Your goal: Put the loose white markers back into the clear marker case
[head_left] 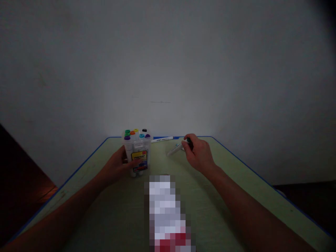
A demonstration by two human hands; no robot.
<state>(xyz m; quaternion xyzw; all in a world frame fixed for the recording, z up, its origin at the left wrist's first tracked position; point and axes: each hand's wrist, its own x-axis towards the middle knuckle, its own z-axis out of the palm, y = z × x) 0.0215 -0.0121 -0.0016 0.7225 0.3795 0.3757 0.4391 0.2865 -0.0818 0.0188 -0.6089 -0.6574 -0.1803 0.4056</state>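
Note:
A clear plastic box of markers (137, 151) stands upright on the green table (110, 217), with several coloured caps showing at its top. My left hand (119, 166) is wrapped round the box's left side and base. My right hand (197, 154) is closed in a pinch on a white marker with a dark green cap (176, 149), held low over the table to the right of the box. Another white marker (162, 139) lies flat near the table's far edge, behind the two.
The table has a blue rim (78, 168) and stands against a plain grey wall (168, 63). A blurred white and red patch (168, 213) covers the table's middle near me. Dark floor shows at both sides.

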